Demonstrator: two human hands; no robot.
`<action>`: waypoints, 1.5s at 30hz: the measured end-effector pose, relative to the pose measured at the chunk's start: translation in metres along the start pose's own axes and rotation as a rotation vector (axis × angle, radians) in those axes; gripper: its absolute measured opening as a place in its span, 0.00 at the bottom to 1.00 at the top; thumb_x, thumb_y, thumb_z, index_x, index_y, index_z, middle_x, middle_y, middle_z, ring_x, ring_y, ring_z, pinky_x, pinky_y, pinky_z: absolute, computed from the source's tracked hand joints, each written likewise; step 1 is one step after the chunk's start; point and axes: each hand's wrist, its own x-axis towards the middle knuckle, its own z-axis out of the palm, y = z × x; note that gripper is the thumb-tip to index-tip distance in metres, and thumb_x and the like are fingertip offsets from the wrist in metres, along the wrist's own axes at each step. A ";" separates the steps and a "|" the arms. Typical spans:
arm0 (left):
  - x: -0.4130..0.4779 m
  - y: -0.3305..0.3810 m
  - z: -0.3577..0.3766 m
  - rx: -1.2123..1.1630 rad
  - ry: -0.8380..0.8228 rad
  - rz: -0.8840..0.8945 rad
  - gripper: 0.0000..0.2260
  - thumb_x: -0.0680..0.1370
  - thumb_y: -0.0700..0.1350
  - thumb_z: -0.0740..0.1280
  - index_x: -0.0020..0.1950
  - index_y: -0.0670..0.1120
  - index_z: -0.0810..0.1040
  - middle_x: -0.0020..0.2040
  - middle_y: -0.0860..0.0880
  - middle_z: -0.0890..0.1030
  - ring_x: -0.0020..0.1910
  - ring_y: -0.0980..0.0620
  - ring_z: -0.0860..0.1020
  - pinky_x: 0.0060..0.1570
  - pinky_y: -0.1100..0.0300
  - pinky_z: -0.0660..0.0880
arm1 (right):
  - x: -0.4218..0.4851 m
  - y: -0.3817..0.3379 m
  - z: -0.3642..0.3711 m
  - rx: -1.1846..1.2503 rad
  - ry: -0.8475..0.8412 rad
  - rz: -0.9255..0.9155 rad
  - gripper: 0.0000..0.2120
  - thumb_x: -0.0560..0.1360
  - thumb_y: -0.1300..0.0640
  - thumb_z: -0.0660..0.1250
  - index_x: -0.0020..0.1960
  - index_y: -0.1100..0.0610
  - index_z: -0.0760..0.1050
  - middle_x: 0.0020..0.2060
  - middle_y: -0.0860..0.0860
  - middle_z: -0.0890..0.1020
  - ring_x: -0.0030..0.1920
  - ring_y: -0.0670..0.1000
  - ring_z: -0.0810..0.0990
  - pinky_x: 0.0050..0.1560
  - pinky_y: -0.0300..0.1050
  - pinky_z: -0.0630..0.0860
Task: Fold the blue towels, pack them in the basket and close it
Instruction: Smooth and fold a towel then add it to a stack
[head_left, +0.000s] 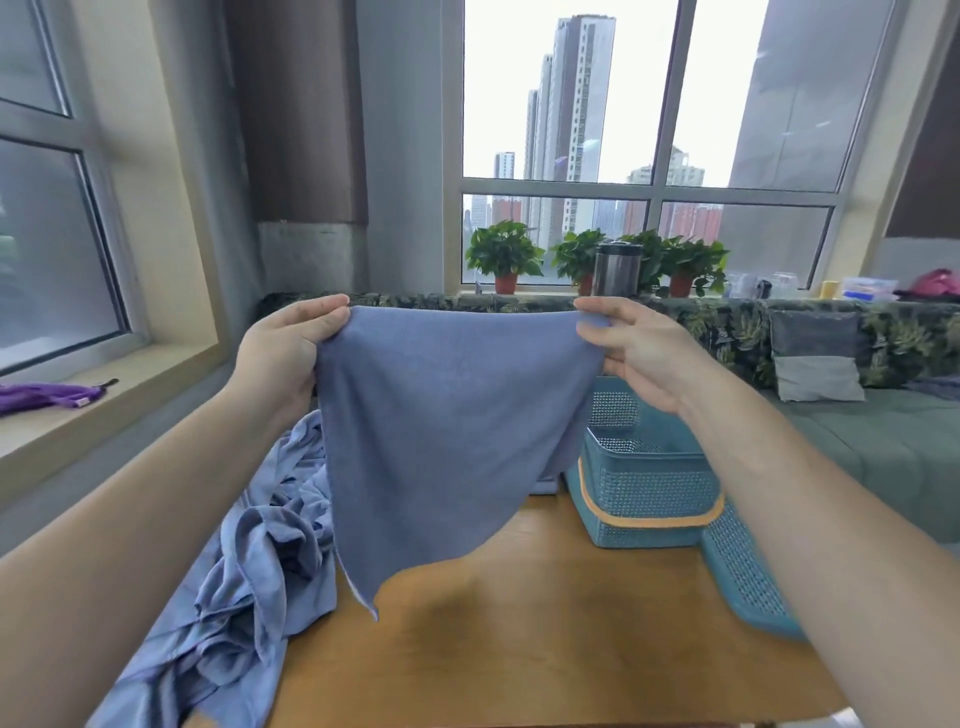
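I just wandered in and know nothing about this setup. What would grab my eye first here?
A plain blue cloth towel fills the middle, stretched in the air between the person's left hand and right hand, each pinching a top corner. Below left, a crumpled pile of blue towels lies on the wooden table; at right stands an open teal perforated plastic basket.
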 end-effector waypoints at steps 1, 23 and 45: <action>-0.003 0.002 -0.002 -0.015 -0.003 0.008 0.08 0.75 0.42 0.75 0.54 0.47 0.86 0.53 0.47 0.86 0.47 0.51 0.81 0.51 0.58 0.77 | -0.003 -0.001 -0.001 0.020 -0.038 -0.022 0.15 0.75 0.69 0.70 0.58 0.56 0.80 0.52 0.53 0.83 0.48 0.50 0.82 0.45 0.42 0.77; 0.038 -0.055 0.008 0.484 -0.009 0.015 0.16 0.72 0.35 0.75 0.58 0.46 0.84 0.46 0.47 0.83 0.41 0.51 0.78 0.52 0.51 0.79 | 0.023 0.026 0.006 -0.674 -0.014 -0.024 0.13 0.70 0.64 0.77 0.54 0.55 0.84 0.48 0.45 0.82 0.53 0.48 0.80 0.51 0.42 0.76; -0.086 -0.235 -0.075 0.784 -0.117 -0.071 0.04 0.79 0.46 0.71 0.45 0.54 0.80 0.41 0.56 0.82 0.39 0.58 0.77 0.42 0.58 0.74 | -0.101 0.249 -0.017 -0.713 0.125 0.067 0.03 0.79 0.55 0.69 0.47 0.49 0.80 0.42 0.45 0.84 0.46 0.49 0.81 0.47 0.45 0.74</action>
